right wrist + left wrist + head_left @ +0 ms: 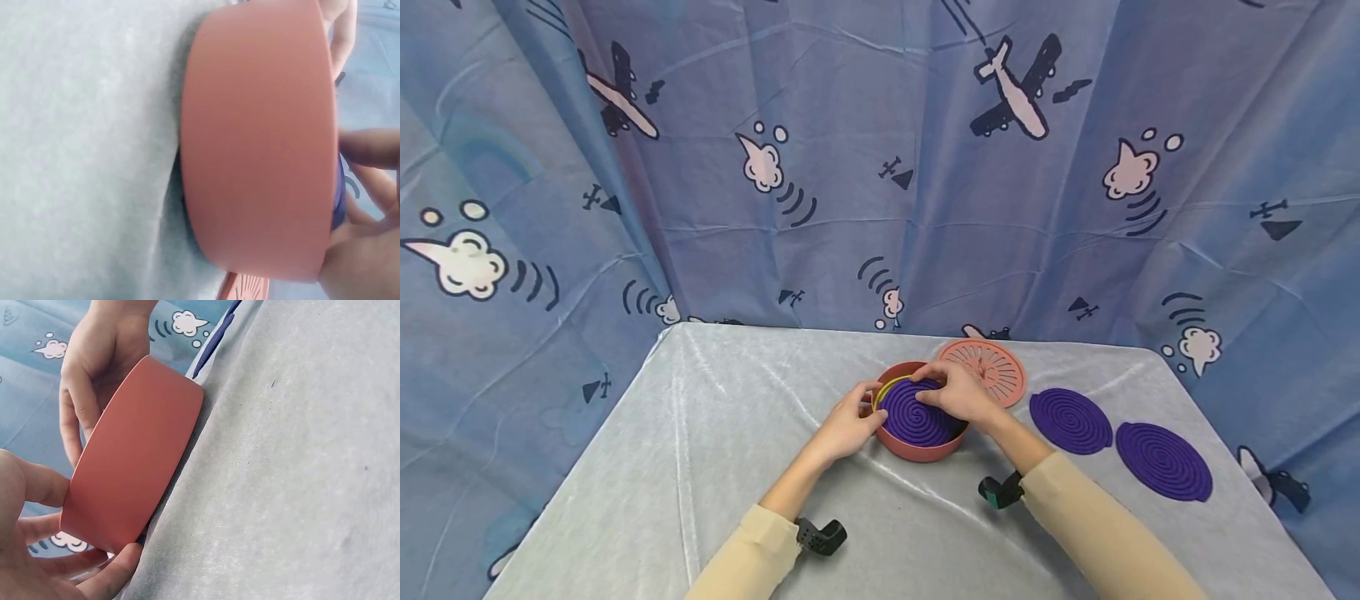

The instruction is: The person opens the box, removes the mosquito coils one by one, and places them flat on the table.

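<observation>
The purple spiral coaster is sitting inside the round terracotta bowl above a yellow rim, with my right hand pinching its far edge and my left hand gripping the bowl's side. If I am moving the coaster unevenly, its edge risks jamming against the wall; if my left hold is slackening, the bowl risks sliding into the slotted coral disc just behind.

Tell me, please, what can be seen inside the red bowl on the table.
In the red bowl sits a purple spiral mat, part of it showing above the rim. A curved yellow edge shows beside it. Whatever lies beneath the mat is covered.
</observation>
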Demonstrator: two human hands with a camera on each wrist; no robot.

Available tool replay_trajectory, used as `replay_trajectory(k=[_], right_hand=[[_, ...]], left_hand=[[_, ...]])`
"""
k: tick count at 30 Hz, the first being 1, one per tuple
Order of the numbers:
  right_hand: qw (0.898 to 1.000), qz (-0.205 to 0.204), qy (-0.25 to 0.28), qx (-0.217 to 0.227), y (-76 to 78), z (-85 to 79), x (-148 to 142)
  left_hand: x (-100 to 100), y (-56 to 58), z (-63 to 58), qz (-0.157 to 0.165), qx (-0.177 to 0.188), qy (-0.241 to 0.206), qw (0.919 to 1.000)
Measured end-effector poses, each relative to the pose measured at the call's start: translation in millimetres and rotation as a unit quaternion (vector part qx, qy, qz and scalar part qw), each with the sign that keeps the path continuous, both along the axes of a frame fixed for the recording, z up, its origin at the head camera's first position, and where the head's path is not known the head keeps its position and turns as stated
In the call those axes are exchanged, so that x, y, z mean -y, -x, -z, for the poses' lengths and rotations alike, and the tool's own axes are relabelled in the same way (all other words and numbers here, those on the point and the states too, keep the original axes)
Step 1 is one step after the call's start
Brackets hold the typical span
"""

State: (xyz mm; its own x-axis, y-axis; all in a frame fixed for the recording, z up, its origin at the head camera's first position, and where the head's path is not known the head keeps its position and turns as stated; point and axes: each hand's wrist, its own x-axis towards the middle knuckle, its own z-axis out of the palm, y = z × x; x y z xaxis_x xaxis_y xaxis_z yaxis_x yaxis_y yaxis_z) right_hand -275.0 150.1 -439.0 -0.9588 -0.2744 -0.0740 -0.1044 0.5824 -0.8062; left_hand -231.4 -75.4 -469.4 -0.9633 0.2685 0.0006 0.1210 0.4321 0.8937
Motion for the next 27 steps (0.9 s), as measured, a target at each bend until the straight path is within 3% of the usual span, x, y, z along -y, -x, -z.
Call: replay_trajectory(k=[7, 22, 27], right_hand=[[0.999, 0.000, 0.035, 0.015, -1.8, -6.7, -4], [0.996, 0.022, 0.060, -0.056, -11.0, -42.4, -27], [0.996, 0.014, 0.071, -0.051, -20.6, -52.2, -47]], left_hand=[[-1, -1.3, -0.7, -0.003, 0.006, 0.001, 1.0000], [0, 0.6, 2.2, -0.001, -0.005, -0.005, 1.0000], [0, 1.0, 2.7, -0.001, -0.002, -0.003, 1.0000]])
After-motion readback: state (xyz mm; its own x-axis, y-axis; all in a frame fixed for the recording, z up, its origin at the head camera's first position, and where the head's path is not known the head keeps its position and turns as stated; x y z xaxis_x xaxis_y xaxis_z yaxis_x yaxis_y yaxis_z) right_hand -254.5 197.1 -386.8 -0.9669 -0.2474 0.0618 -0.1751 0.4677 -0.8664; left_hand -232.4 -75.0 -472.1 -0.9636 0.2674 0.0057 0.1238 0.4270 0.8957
